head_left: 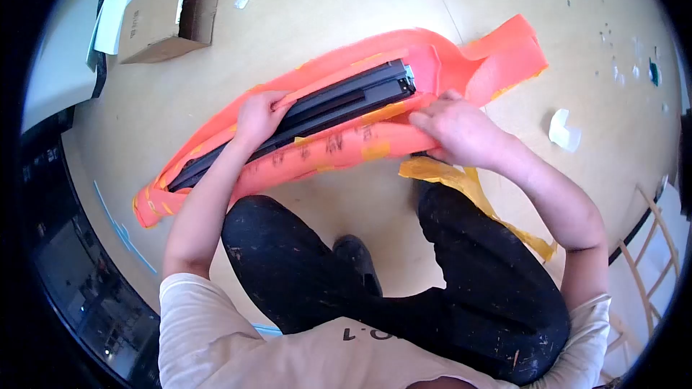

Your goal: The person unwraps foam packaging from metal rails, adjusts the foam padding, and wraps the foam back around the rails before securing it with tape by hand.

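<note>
Nearest the camera is my pale T-shirt (pixel 238 349), and just past it my dark trousers (pixel 490 259), knees spread wide. Beyond the knees, a long black rail (pixel 346 104) lies inside a coral foam sheet (pixel 310 157), its long axis slanting across me from low on my left up to the far right, where its squared end shows a pale insert. My left hand (pixel 261 119) is over the rail at about mid-length, forearm crossing its left part, thumb and fingertips pinched on the foam's far lip; whether they also press on the rail I cannot tell. My right hand (pixel 461 130) is clamped on the near flap, just beside the rail's right end and on my side of it. So the rail runs between my two grips: the left is the nearer to its middle, the right to its tip, and the foam walls stand up along both long sides, leaving the rail's top showing. Below my right hand a yellow tape strip (pixel 436 171) trails over my right knee.
</note>
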{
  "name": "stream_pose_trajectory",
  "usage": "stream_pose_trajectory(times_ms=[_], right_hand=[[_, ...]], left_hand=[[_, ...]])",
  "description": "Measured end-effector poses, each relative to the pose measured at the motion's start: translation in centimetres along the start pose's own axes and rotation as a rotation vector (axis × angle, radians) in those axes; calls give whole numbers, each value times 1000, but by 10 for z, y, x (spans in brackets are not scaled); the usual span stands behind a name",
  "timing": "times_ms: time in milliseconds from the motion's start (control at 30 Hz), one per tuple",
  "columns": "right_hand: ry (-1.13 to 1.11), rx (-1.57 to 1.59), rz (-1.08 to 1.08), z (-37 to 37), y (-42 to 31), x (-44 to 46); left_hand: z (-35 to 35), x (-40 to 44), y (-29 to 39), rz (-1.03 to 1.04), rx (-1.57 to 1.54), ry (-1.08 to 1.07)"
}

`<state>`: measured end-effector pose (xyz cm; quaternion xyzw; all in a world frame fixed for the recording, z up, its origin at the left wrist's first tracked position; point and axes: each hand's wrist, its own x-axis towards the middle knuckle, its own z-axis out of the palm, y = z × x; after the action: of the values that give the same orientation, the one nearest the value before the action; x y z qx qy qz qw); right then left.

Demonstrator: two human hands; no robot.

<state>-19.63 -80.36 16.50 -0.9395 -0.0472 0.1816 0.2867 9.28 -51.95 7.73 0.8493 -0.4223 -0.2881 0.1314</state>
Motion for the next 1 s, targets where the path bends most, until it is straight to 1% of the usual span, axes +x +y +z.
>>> stream_pose_trajectory(times_ms=[33, 67, 100, 133, 167, 233, 267, 300, 333, 367, 400, 433, 467, 533, 567, 633, 667, 700, 733, 767, 800, 833, 867, 900, 933, 967, 1000], right_hand=[[-81, -19, -25, 1, -11, 3], [-131, 3, 77, 1, -25, 5], [-131, 4, 74, 6, -24, 6], [-120, 15, 11, 16, -21, 10], [-111, 29, -55, 21, -20, 15], [-131, 50, -82, 16, -19, 24], [-122, 71, -59, 14, -21, 28], [-113, 92, -34, 11, -23, 33], [-112, 84, -39, 10, -23, 35], [-25, 116, -18, 6, -23, 42], [58, 152, 6, 2, -20, 49], [211, 154, -119, -5, -11, 65], [159, 72, -49, -15, -4, 78], [234, 38, -77, -21, 12, 107], [196, 21, -53, -19, 25, 121], [154, 3, -9, -9, 48, 139], [207, -77, -33, -3, 56, 145], [257, -156, -59, 2, 64, 149], [252, -155, -44, 7, 71, 155], [185, -50, -19, 12, 78, 162], [117, 57, 7, 13, 80, 166], [115, 58, 13, 11, 80, 166], [-22, 245, 92, 9, 80, 166], [-161, 428, 169, 7, 81, 167], [-160, 430, 169, 11, 84, 164], [-157, 545, 133, 18, 87, 153], [-153, 657, 92, 23, 87, 144]], left_hand=[[-2, -2, 3, 4, 0, -6], [-5, -5, 7, 45, 61, -44], [-9, -6, 10, 84, 124, -80], [-6, -10, 3, 211, 135, 13], [-4, -11, -10, 205, 138, 16], [-1, -8, -29, 61, -307, -82], [2, -11, -37, -8, -363, -164], [0, -11, -31, -10, -367, -157], [-1, -13, -16, 62, -318, -156], [0, -13, -7, 131, -274, -161], [3, -12, -6, 91, -248, -192], [8, -9, -13, 91, -252, -192], [15, -6, -25, 73, -339, -224], [18, 5, -48, 35, -545, -329], [15, 7, -51, 44, -548, -342], [1, 15, -42, -277, -835, -397], [-23, 18, -19, -268, -839, -414], [-57, 21, 13, -536, -802, -505], [-73, 24, 31, -805, -748, -589], [-65, 27, 14, -794, -746, -597], [-55, 30, -20, -619, -652, -651], [-53, 32, -26, -450, -557, -698], [-49, 32, -30, -449, -555, -703], [-49, 33, -18, -346, -323, -734], [-51, 33, -7, -242, -90, -756], [-52, 25, 5, -245, -88, -756], [-52, 11, 16, -42, 57, -438]])
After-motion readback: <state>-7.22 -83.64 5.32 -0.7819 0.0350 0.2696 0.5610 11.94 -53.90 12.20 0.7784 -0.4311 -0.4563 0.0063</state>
